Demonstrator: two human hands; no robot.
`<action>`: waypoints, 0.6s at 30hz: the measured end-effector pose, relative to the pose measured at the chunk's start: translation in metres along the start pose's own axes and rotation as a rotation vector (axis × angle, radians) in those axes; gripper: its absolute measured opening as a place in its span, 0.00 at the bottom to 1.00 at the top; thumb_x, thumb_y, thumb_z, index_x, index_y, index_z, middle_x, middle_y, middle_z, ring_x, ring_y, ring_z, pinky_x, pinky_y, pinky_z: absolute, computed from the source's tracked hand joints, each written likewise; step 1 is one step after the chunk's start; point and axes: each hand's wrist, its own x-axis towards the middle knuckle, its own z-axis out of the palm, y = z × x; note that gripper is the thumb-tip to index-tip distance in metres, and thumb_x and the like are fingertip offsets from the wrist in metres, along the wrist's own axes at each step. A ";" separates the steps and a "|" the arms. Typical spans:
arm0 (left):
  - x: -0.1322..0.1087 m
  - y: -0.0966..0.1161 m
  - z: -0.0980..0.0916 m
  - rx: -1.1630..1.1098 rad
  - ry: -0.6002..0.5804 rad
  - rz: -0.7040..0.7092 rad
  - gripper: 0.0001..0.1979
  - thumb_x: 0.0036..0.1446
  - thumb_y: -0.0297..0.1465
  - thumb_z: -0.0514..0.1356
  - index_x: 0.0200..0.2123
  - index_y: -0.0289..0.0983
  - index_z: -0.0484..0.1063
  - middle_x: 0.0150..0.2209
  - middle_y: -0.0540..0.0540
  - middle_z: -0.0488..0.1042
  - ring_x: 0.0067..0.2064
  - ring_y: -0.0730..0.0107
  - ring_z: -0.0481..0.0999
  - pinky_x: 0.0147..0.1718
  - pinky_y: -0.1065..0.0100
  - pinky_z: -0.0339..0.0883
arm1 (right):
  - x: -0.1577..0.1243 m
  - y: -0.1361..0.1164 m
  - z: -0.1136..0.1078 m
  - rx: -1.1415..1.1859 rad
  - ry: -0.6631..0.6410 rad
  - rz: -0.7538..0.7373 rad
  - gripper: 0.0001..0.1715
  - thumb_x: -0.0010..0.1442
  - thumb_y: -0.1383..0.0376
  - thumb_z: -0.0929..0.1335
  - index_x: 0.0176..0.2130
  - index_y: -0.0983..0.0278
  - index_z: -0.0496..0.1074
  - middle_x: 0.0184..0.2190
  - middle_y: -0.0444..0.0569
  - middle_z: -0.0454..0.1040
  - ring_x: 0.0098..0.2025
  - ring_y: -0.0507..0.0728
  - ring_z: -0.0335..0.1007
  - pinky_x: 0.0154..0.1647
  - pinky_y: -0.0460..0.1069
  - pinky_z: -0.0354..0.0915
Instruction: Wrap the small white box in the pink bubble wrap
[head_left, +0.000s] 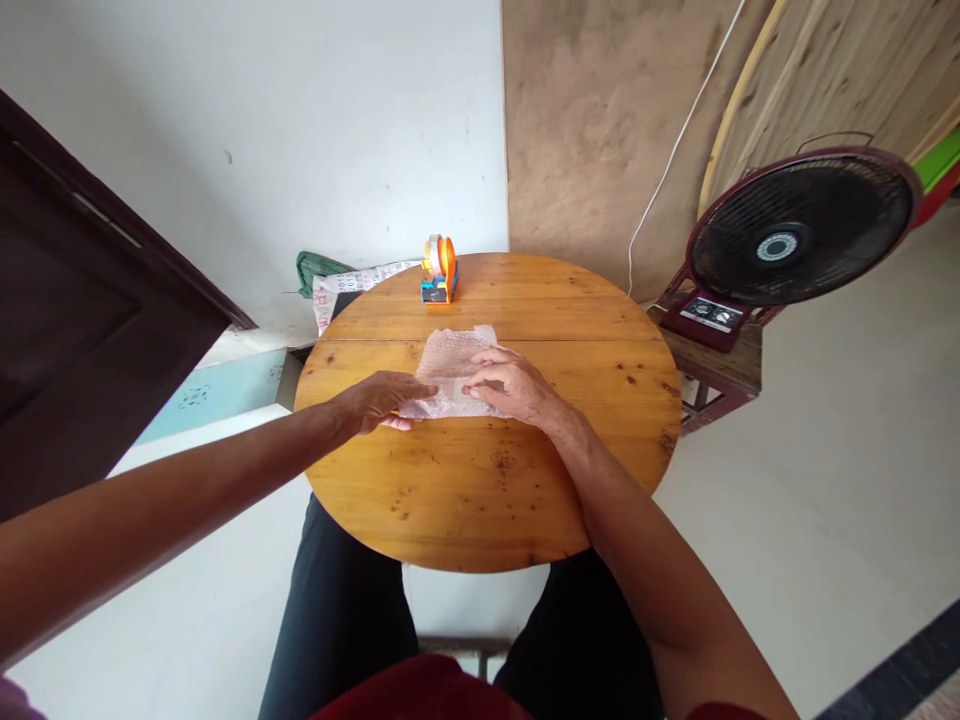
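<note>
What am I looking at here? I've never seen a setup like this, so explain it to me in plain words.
There is no robot here, just a person's two bare hands. The one picture comes from a camera worn on that person's head, looking forward and down, so you see roughly what they see. In front of them is a round wooden table. On it lies a piece of bubble wrap. The left hand holds its left edge, thumb on top; the right hand rests on its right part. Farther back on the table stands what looks like an orange and blue tape dispenser.
</note>
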 end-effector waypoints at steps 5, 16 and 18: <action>0.009 -0.002 0.017 0.032 0.127 0.037 0.13 0.39 0.35 0.70 0.23 0.35 0.70 0.23 0.47 0.74 0.23 0.70 0.71 0.20 0.72 0.63 | 0.000 0.001 0.001 -0.006 -0.010 -0.003 0.08 0.61 0.64 0.70 0.37 0.60 0.81 0.47 0.52 0.75 0.50 0.58 0.72 0.53 0.54 0.65; 0.009 0.005 0.041 0.293 0.298 0.264 0.07 0.45 0.25 0.61 0.27 0.37 0.64 0.17 0.56 0.63 0.19 0.77 0.64 0.18 0.76 0.56 | 0.000 -0.003 0.001 -0.033 -0.011 -0.005 0.09 0.62 0.64 0.69 0.38 0.60 0.81 0.48 0.52 0.75 0.51 0.58 0.71 0.53 0.53 0.64; 0.008 0.006 0.046 0.305 0.362 0.330 0.06 0.46 0.25 0.60 0.31 0.36 0.67 0.18 0.57 0.62 0.19 0.78 0.62 0.18 0.77 0.53 | 0.000 -0.003 0.001 -0.037 -0.002 0.003 0.09 0.61 0.64 0.69 0.37 0.60 0.81 0.49 0.52 0.75 0.51 0.58 0.71 0.53 0.53 0.64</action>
